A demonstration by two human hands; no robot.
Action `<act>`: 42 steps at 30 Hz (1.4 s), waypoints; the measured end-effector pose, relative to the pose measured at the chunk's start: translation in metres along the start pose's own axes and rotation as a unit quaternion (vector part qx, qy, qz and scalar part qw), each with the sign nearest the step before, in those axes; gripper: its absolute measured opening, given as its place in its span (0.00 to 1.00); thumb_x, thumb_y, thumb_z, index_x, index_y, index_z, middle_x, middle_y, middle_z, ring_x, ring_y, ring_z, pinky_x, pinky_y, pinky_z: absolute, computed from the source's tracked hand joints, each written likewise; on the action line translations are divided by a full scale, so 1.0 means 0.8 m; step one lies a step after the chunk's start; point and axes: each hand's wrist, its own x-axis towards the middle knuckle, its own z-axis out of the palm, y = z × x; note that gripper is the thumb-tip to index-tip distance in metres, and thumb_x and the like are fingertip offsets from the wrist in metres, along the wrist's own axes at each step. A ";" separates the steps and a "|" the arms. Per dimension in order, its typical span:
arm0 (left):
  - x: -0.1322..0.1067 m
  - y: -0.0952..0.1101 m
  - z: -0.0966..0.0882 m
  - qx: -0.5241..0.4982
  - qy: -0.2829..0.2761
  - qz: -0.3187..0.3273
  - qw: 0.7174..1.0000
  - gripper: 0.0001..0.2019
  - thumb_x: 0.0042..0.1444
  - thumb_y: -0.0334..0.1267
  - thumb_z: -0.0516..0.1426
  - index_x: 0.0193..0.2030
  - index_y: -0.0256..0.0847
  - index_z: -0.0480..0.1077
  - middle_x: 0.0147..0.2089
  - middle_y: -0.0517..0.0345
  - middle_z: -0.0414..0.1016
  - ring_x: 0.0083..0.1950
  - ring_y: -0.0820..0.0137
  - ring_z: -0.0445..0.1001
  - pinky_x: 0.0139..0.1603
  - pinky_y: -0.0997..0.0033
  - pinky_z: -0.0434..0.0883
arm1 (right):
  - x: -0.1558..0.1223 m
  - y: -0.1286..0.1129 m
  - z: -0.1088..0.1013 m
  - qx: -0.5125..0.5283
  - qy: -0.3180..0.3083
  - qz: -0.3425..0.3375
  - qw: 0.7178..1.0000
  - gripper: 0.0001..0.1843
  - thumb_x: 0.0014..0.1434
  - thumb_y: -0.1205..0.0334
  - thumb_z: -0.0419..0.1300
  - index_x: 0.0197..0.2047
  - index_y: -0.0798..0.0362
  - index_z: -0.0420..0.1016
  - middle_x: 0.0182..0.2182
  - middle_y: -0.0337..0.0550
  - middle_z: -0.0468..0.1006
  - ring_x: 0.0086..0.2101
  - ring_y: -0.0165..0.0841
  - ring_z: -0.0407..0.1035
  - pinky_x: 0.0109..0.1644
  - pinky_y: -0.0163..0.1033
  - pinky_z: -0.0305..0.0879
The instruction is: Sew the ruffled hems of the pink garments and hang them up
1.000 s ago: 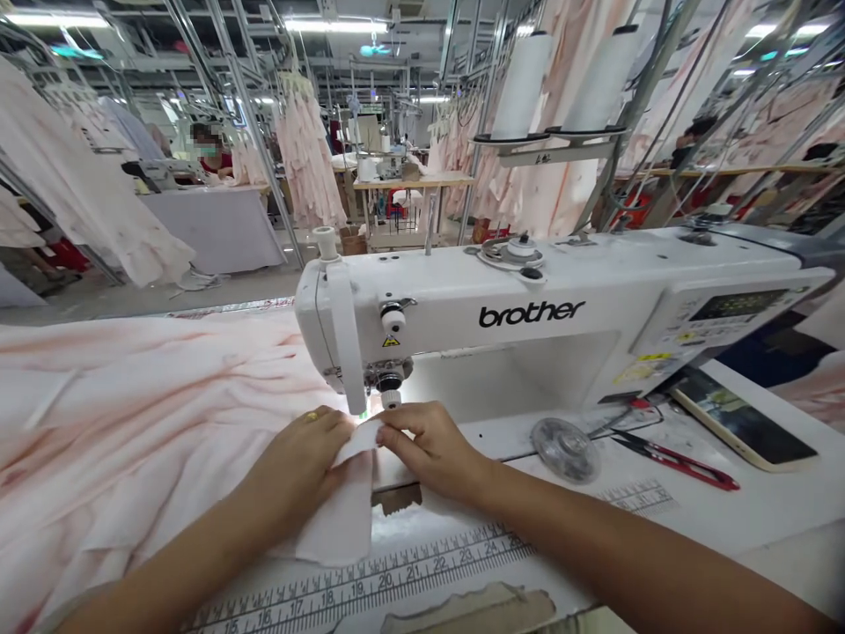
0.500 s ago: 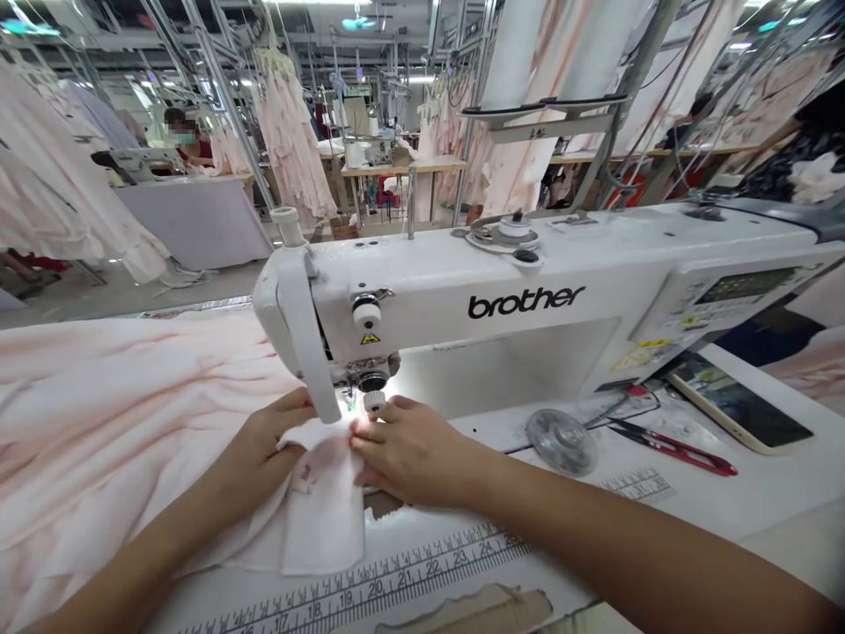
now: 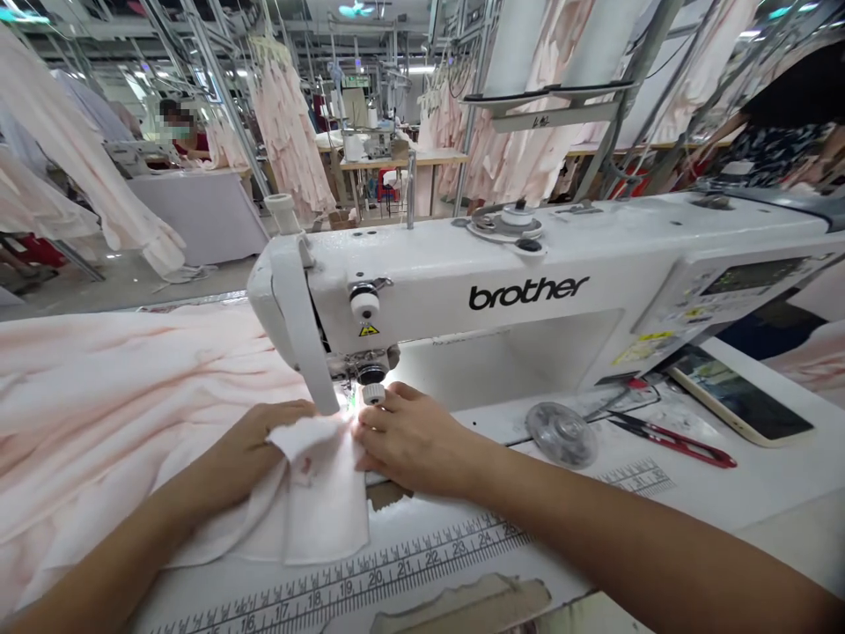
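A pale pink fabric (image 3: pixel 326 506) with a small reddish mark runs under the lit needle area of a white sewing machine (image 3: pixel 429 299). My left hand (image 3: pixel 254 440) is closed on the fabric left of the needle; a folded flap covers its thumb and some fingertips. To the right of the needle, my right hand (image 3: pixel 415 445) pinches the fabric's edge, its fingers bent and close together. The presser foot is mostly lost in glare. More of the fabric spreads in loose folds to the left.
Printed ruler marks (image 3: pixel 396 563) cross the table's front, near a beige scrap (image 3: pixel 462 608). On the right lie a clear round bobbin-like disc (image 3: pixel 561 434), red-handled thread snips (image 3: pixel 679 438) and a phone (image 3: pixel 745 396). Thread cones (image 3: pixel 598 48) stand behind. A person (image 3: pixel 185 136) sits far left.
The fabric flap has shifted slightly and now covers my left thumb, which showed before. My right hand stays almost in place beside the needle. The view has tilted a little.
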 end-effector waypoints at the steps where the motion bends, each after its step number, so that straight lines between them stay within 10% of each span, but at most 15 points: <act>1: 0.000 -0.003 0.000 -0.035 0.016 -0.047 0.998 0.14 0.66 0.41 0.50 0.49 0.46 0.75 0.47 0.55 0.80 0.46 0.63 0.78 0.46 0.66 0.76 | 0.000 0.000 -0.001 0.000 -0.002 0.001 1.000 0.18 0.70 0.51 0.52 0.41 0.57 0.73 0.39 0.46 0.75 0.42 0.37 0.63 0.51 0.45 0.57; 5: 0.003 0.000 -0.002 -0.121 -0.014 -0.118 0.986 0.14 0.65 0.43 0.51 0.51 0.47 0.74 0.48 0.55 0.79 0.49 0.62 0.77 0.51 0.66 0.75 | 0.000 0.001 -0.002 0.005 0.000 0.006 1.000 0.16 0.70 0.52 0.52 0.40 0.56 0.73 0.39 0.44 0.74 0.41 0.36 0.63 0.52 0.44 0.57; 18: 0.006 0.011 -0.001 0.040 -0.124 0.108 0.985 0.18 0.64 0.32 0.49 0.56 0.48 0.71 0.60 0.52 0.72 0.60 0.64 0.69 0.62 0.60 0.67 | 0.001 0.008 -0.010 0.022 0.023 0.020 0.999 0.19 0.69 0.54 0.53 0.32 0.55 0.75 0.33 0.43 0.76 0.36 0.34 0.65 0.51 0.43 0.59; 26: -0.001 0.038 0.006 0.151 -0.075 0.147 0.975 0.22 0.54 0.20 0.50 0.51 0.43 0.73 0.55 0.54 0.75 0.55 0.65 0.72 0.61 0.58 0.66 | -0.001 0.008 -0.008 0.107 0.059 -0.009 0.992 0.12 0.69 0.62 0.53 0.53 0.54 0.71 0.51 0.42 0.76 0.45 0.34 0.67 0.50 0.40 0.61; 42: -0.013 0.034 0.039 0.231 0.028 0.172 0.957 0.29 0.47 0.20 0.48 0.56 0.41 0.68 0.55 0.48 0.74 0.54 0.60 0.73 0.58 0.52 0.68 | 0.003 0.005 -0.016 0.106 -0.027 0.049 0.993 0.11 0.69 0.60 0.54 0.40 0.53 0.76 0.40 0.37 0.80 0.39 0.34 0.67 0.50 0.40 0.58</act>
